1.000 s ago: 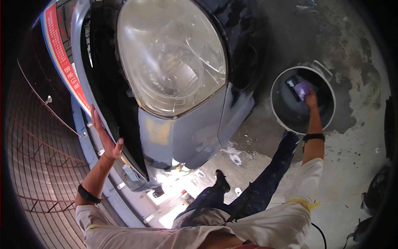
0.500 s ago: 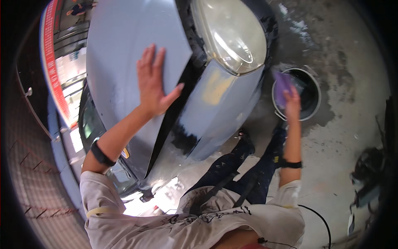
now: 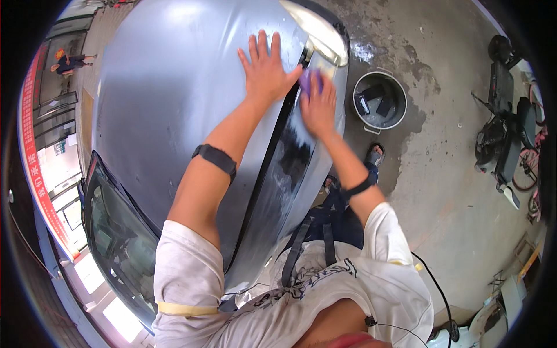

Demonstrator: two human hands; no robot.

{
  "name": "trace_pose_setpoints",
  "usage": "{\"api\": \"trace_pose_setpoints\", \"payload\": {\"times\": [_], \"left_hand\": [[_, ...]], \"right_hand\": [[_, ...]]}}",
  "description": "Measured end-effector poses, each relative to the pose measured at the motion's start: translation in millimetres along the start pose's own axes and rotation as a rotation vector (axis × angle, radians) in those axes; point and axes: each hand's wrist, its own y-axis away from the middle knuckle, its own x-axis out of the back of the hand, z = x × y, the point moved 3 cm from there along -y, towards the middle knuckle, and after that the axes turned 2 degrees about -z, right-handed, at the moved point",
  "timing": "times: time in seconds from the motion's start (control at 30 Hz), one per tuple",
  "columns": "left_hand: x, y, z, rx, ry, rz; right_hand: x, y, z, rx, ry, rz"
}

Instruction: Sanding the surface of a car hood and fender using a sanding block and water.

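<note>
My left hand [image 3: 264,75] lies flat on the grey car hood [image 3: 168,116], fingers spread. Just right of it, my right hand [image 3: 320,110] presses a purple cloth [image 3: 310,82] to the fender, close to the hood's edge. A yellowish patch [image 3: 326,68] shows beside the cloth, below the headlight [image 3: 319,32]. Along the hood runs a dark gap [image 3: 262,180]. The fender [image 3: 299,188] is grey with a black bare area [image 3: 292,152]. Right of the car stands a round metal pot [image 3: 404,107] holding water and several dark blocks.
Wet concrete [image 3: 406,64] surrounds the pot. A black scooter [image 3: 502,116] stands at the far right, with a bicycle [image 3: 527,168] behind it. A black cable [image 3: 436,278] hangs by my right side. At the far left is another person [image 3: 69,61], away from the car.
My right hand has moved the purple cloth from over the pot leftward onto the fender. My left hand stays flat on the hood, now nearer the headlight. The view has shifted.
</note>
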Motion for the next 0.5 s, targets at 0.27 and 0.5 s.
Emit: {"api": "trace_pose_setpoints", "payload": {"times": [0.27, 0.5], "left_hand": [[-6, -1, -26, -0.033, 0.027, -0.177], [14, -19, -19, -0.141, 0.09, -0.075]], "right_hand": [[-25, 48, -22, -0.017, -0.177, -0.21], [-15, -32, -7, 0.167, -0.143, -0.138]]}}
